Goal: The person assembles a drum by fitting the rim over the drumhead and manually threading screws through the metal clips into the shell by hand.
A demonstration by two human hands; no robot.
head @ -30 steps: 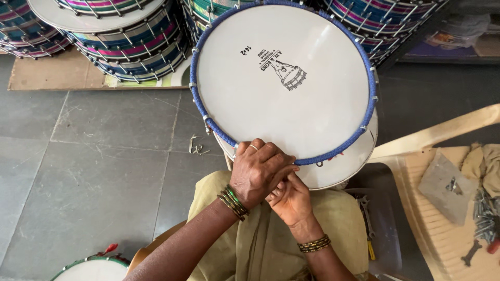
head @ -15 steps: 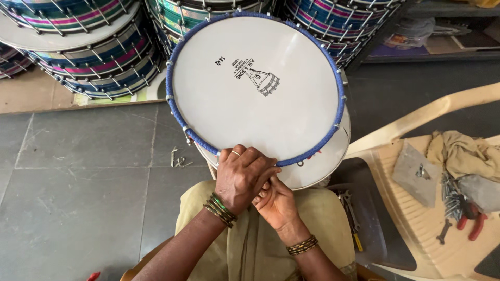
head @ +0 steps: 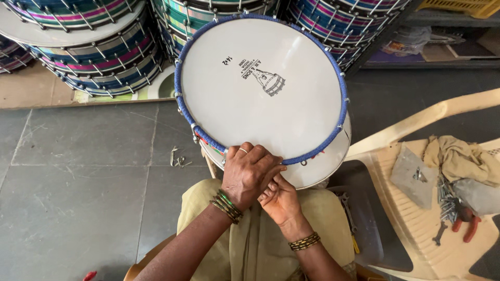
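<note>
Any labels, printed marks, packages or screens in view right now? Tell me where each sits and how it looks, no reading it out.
Printed mark: upper middle of the white drum head, small dark drum-shaped drawing with short lines of dark print beside it.
Bagged items: on the dark shelf at upper right, greyish, too blurred to tell further.
Screens, signs: none.

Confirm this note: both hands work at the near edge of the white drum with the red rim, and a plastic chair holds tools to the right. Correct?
Not quite: the head view shows the drum rim is blue, not red. Both hands, left and right, are at its near edge; the plastic chair holds tools.
</note>
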